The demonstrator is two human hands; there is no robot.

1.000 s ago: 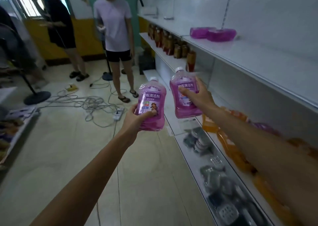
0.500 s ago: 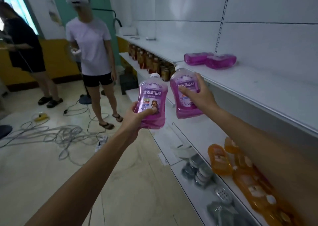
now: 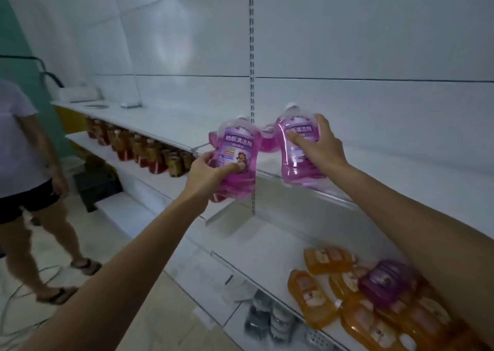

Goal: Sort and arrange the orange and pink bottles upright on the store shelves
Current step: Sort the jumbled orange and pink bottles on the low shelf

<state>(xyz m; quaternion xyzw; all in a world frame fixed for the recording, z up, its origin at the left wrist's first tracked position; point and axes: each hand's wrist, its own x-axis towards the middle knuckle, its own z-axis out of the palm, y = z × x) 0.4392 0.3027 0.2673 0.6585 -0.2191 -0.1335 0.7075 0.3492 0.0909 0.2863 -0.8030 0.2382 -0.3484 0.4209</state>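
Lifting the left pink floor-cleaner bottle (image 3: 236, 147) and the right pink floor-cleaner bottle (image 3: 295, 168) out of the aisle, you have brought both up to the front edge of the top shelf (image 3: 401, 179). Half a second back they hung over open floor. (Caption desk)

Your view has swung with them: the bystander (image 3: 21, 150) who stood mid-frame is now cut off at the left edge. I judge you are on the placing step, carrying done. (Picture editor)

Your left hand (image 3: 211, 170) grips its bottle low down, thumb across the foot of the label and fingers round the side. The bottle is close to upright, just in front of the shelf lip and not yet on it. (Caption desk)

Your right hand (image 3: 318, 147) clasps its bottle from the side, index finger laid over the label, cap leaning a touch left. Its base sits level with the shelf edge; whether it touches, I cannot tell. (Picture editor)

Two more pink bottles (image 3: 267, 140) lie on their sides just behind the pair you hold, and will want standing too. (Caption desk)

Both your arms are stretched long, the right passing above the lower shelf (image 3: 267, 246). There orange bottles (image 3: 328, 259) lie flat in a heap, one purple-pink bottle (image 3: 385, 281) among them. By that showing, most of the sorting is ahead of you. (Picture editor)
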